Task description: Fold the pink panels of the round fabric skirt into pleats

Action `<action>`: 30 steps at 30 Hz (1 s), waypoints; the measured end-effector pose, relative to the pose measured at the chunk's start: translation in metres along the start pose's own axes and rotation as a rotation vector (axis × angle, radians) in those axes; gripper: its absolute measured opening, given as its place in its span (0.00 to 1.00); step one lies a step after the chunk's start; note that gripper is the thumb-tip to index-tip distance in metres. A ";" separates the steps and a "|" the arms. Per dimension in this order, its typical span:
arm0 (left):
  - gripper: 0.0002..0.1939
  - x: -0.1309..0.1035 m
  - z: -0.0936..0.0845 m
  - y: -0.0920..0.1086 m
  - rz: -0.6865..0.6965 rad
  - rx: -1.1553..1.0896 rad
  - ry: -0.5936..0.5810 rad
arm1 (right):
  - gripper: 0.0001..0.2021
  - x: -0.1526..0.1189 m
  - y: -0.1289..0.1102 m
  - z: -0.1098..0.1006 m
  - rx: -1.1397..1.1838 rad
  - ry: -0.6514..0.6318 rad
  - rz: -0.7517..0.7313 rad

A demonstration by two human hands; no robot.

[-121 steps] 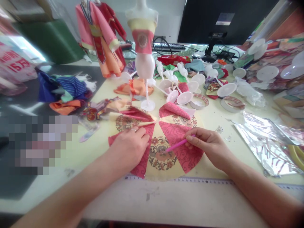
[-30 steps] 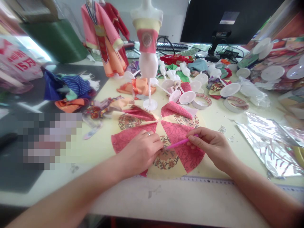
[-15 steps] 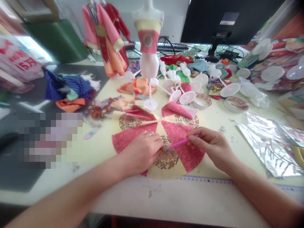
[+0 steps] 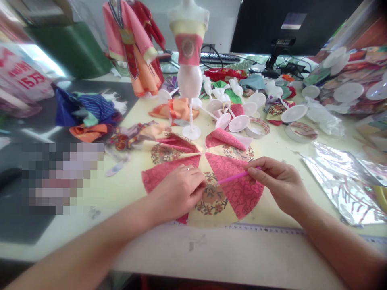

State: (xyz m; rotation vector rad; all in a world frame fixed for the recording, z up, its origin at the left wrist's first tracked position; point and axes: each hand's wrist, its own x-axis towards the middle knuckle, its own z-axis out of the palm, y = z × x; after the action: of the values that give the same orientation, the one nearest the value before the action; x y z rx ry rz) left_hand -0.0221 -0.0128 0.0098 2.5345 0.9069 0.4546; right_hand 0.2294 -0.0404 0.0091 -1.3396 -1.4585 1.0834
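A round doll's skirt [image 4: 242,189] of pink swirl-patterned and pale yellow panels with printed flower rings lies spread on the table. My left hand [image 4: 184,187], with a ring on one finger, rests on its left front part. The fingers of this hand are curled together and their tips are hidden. My right hand [image 4: 272,177] pinches a slim, bright pink pen-like stick [image 4: 234,176] between thumb and fingers, over the right pink panel. The stick points left toward the flower print, its tip near my left fingers. Whether the tip touches the cloth I cannot tell.
Behind the skirt stands a small white dress form [image 4: 190,80] wearing a pink and yellow top. Tape rolls [image 4: 256,128] and several white stands lie beyond. A ruler [image 4: 263,228] runs along the front. Silvery plastic sheets [image 4: 335,189] lie right; scraps of cloth [image 4: 93,108] lie left.
My right hand has moved slightly to the right with the pink stick, drawing its tip a little away from my left hand. The left hand has shifted slightly; the skirt looks the same.
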 end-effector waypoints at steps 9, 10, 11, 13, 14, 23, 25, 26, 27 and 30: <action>0.04 -0.002 -0.005 0.008 -0.253 -0.413 0.016 | 0.08 0.000 0.000 -0.001 -0.010 -0.004 -0.020; 0.04 -0.002 -0.006 0.008 -0.287 -0.481 -0.005 | 0.08 -0.001 0.000 -0.002 -0.014 -0.006 -0.020; 0.03 -0.002 -0.006 0.009 -0.318 -0.550 -0.025 | 0.08 -0.001 0.000 -0.002 -0.016 -0.005 -0.019; 0.02 -0.001 -0.008 0.009 -0.366 -0.676 -0.049 | 0.08 -0.001 0.000 -0.002 -0.020 -0.003 -0.019; 0.02 -0.001 -0.009 0.010 -0.383 -0.728 -0.053 | 0.09 -0.001 0.000 -0.002 -0.021 -0.002 -0.019; 0.03 0.003 -0.008 0.011 -0.475 -0.923 -0.054 | 0.08 -0.001 0.001 -0.002 0.008 0.016 -0.027; 0.03 0.002 -0.008 0.010 -0.479 -0.941 -0.053 | 0.07 -0.001 0.001 -0.002 0.018 0.011 -0.035; 0.04 0.002 -0.009 0.010 -0.482 -0.952 -0.048 | 0.07 -0.002 0.001 -0.002 0.021 0.008 -0.037; 0.04 0.001 -0.009 0.010 -0.487 -0.964 -0.045 | 0.06 -0.002 0.001 -0.002 0.023 0.007 -0.037; 0.06 0.003 -0.011 0.010 -0.507 -0.985 -0.035 | 0.06 -0.002 0.000 -0.003 0.031 0.002 -0.037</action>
State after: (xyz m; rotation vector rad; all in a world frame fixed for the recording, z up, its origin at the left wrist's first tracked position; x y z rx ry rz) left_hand -0.0195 -0.0154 0.0242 1.3702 0.9466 0.5160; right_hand 0.2320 -0.0421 0.0096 -1.2868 -1.4538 1.0761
